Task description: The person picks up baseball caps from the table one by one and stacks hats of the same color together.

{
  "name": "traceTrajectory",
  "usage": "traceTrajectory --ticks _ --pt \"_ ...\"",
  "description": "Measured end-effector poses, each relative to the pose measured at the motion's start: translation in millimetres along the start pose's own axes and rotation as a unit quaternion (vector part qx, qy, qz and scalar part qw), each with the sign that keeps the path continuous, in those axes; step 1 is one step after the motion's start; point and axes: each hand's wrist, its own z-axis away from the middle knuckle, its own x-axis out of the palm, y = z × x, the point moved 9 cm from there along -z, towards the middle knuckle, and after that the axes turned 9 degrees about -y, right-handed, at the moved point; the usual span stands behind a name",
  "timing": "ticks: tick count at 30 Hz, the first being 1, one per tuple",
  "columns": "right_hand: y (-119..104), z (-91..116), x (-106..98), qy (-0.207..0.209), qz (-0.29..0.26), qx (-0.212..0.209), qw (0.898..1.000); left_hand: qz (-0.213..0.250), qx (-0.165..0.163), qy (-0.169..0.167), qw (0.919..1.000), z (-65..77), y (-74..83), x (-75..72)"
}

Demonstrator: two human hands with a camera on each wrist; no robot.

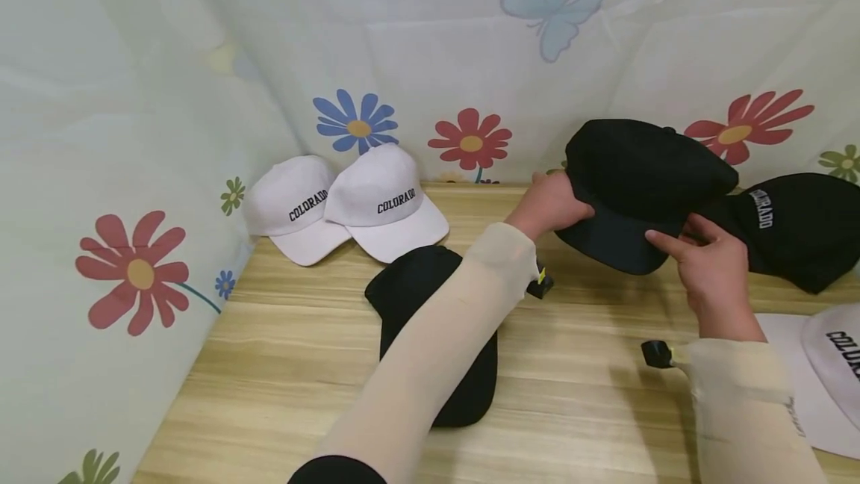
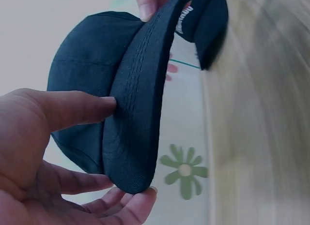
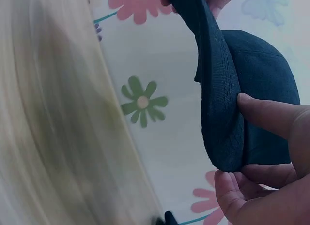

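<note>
Tabletop (image 1: 571,387) lies below black cap (image 1: 645,170) between both grips (image 1: 554,203) (image 1: 716,272).

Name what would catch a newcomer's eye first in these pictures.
First, the black cap held off the wooden table between the left hand and the right hand, right of centre in the head view. Next, the two white caps lettered COLORADO, one overlapping the other at the table's far left corner. Behind them, the pale backdrop stands out with its red flowers and blue butterfly.
</note>
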Motion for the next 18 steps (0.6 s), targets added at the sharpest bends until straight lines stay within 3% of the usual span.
traceTrajectory --ticks 18 --pt "-34.9 45.3 27.1 -0.037 0.05 -0.034 0.997 0.038 0.021 -0.001 0.9991 67.3 -29.8 -34.5"
